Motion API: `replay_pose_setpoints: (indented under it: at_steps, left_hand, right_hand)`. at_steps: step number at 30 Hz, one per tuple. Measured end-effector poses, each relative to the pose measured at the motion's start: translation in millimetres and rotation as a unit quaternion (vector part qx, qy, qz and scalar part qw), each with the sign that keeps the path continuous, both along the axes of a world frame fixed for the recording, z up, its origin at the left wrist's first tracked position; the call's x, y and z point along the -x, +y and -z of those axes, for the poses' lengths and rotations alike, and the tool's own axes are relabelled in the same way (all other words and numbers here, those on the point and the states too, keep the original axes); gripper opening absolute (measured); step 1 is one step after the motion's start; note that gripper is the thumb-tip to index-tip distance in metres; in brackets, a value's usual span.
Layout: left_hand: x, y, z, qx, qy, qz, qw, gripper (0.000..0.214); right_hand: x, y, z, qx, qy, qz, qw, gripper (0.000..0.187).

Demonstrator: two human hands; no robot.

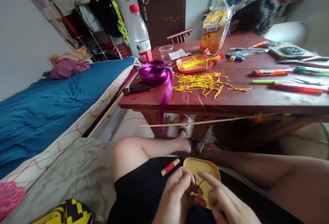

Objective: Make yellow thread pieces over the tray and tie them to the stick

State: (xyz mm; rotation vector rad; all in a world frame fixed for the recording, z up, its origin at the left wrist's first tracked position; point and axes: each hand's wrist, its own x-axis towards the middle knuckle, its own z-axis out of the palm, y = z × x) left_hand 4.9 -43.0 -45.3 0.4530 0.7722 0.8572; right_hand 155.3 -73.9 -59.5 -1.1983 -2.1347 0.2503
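My left hand (177, 189) is closed in a pinch above my lap, at the near edge of a small yellow tray (215, 170). Close beside it is my right hand (226, 198), its index finger stretched out over the tray and its other fingers curled in. A short bit of yellow cord (205, 198) shows between the two hands, its ends hidden by the fingers. From near my left fingertips a thin dark strand (207, 177) slants across the tray. Left of the tray, a spool of red thread (170, 166) lies on the black cloth over my lap.
Ahead stands a red-brown table (231, 101) with knotted yellow cords (200, 82), a purple fibre bundle (155, 72), an orange tray (183, 69), bottles and pens. A thin stick (164, 124) juts out below its edge. Another person's head (254, 15) rests at the far side. A bed (64, 90) is left.
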Motion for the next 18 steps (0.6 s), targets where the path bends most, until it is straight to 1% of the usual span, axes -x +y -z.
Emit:
replay_pose_setpoints:
  at_steps: [2, 5, 8, 11, 13, 16, 18]
  left_hand:
    - [6.4, -0.4, -1.2, 0.032, 0.041, 0.050, 0.997, 0.025]
    - [14.7, 0.9, -6.0, 0.041, 0.120, 0.126, 0.984, 0.024]
    - [18.1, 3.0, -9.8, 0.043, 0.164, 0.174, 0.970, 0.026]
    - [18.1, 4.8, -11.3, 0.043, 0.185, 0.188, 0.964, 0.028]
    - [17.5, 6.2, -11.7, 0.050, 0.190, 0.183, 0.963, 0.028]
    - [16.8, 8.7, -11.4, 0.089, 0.167, 0.185, 0.964, 0.029]
    - [16.0, 10.2, -9.9, 0.125, 0.134, 0.195, 0.963, 0.029]
  right_hand:
    - [-9.1, 2.2, -11.6, -0.021, -0.011, -0.002, 1.000, 0.018]
    - [-16.6, 6.8, -26.6, -0.047, -0.026, -0.011, 0.998, 0.019]
    - [-18.7, 11.9, -33.4, -0.073, -0.043, -0.012, 0.996, 0.020]
    - [-18.9, 15.0, -34.0, -0.088, -0.058, -0.010, 0.994, 0.021]
    - [-19.3, 15.8, -35.0, -0.087, -0.071, -0.017, 0.994, 0.023]
    - [-22.1, 15.9, -41.8, -0.091, -0.093, -0.027, 0.991, 0.028]
    - [-25.9, 15.9, -48.1, -0.124, -0.102, -0.046, 0.986, 0.028]
